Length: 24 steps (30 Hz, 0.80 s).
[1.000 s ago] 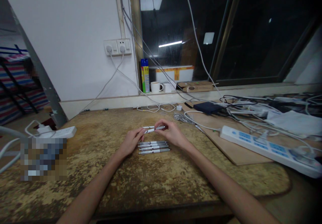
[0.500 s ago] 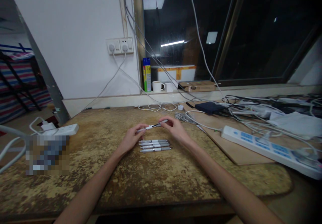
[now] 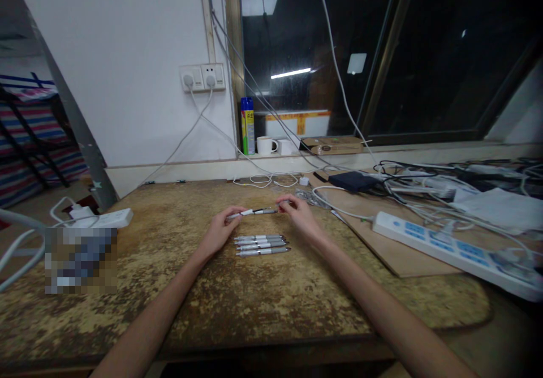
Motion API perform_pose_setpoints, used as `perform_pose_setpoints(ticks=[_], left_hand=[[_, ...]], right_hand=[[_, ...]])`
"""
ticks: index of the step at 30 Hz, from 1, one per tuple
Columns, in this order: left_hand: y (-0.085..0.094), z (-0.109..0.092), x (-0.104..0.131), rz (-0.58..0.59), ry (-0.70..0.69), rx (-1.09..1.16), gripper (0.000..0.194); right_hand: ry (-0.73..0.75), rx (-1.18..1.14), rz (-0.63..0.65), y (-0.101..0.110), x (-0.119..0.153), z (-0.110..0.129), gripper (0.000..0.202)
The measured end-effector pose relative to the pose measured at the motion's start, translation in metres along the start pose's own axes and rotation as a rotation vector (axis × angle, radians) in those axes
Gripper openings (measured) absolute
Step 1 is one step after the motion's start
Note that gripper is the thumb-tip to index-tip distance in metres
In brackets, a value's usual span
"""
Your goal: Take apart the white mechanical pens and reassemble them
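Note:
My left hand (image 3: pixel 222 226) pinches a white pen barrel (image 3: pixel 245 213) at its left end. From the barrel's right end a thin dark refill (image 3: pixel 262 209) sticks out. Close below the refill shows a grey pen part (image 3: pixel 268 211); whether it is joined to the barrel I cannot tell. My right hand (image 3: pixel 296 213) is just to the right, thumb and fingers closed on a small grey piece (image 3: pixel 283 201), probably a pen part, mostly hidden by the fingers. In front of both hands, several white-and-grey pens (image 3: pixel 262 246) lie side by side on the worn table (image 3: pixel 254 304).
At the right, a white power strip (image 3: pixel 453 253) lies by a brown board (image 3: pixel 407 262) and tangled cables. A clear plastic bag (image 3: pixel 309 198) is behind my right hand. Another power strip (image 3: pixel 114 218) is at the left. A spray can (image 3: pixel 247 126) and mug (image 3: pixel 265 145) stand on the sill.
My right hand has shifted slightly right, away from the barrel, opening a gap beyond the refill's end. My left hand has moved slightly left with the barrel. The row of pens is unchanged.

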<state>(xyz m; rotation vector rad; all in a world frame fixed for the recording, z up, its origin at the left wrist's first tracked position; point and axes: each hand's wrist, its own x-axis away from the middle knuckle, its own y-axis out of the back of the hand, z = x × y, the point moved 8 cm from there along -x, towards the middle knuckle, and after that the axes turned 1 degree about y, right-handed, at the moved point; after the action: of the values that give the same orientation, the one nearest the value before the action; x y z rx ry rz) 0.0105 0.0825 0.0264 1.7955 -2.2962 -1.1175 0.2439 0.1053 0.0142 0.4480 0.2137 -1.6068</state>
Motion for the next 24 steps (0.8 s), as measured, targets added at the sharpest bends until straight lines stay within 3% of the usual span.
perform_pose_setpoints(ticks=[4, 8, 13, 17, 24], left_hand=[[0.0, 0.0, 0.0, -0.004, -0.007, 0.011, 0.035], [-0.001, 0.0, -0.001, 0.023, 0.016, 0.052, 0.037], [0.006, 0.003, -0.003, -0.023, 0.033, 0.076, 0.04], [0.012, 0.012, -0.005, -0.061, 0.028, 0.061, 0.038], [0.016, 0.024, -0.005, -0.081, 0.072, 0.014, 0.038]], right_hand=[[0.042, 0.066, 0.175, -0.025, 0.007, 0.001, 0.034], [-0.005, -0.063, 0.279, -0.035, 0.013, 0.01, 0.043], [-0.051, -0.153, 0.122, -0.006, 0.003, 0.012, 0.044], [0.027, 0.021, -0.033, 0.017, -0.006, 0.005, 0.041], [0.11, 0.198, -0.078, 0.02, -0.005, 0.006, 0.039]])
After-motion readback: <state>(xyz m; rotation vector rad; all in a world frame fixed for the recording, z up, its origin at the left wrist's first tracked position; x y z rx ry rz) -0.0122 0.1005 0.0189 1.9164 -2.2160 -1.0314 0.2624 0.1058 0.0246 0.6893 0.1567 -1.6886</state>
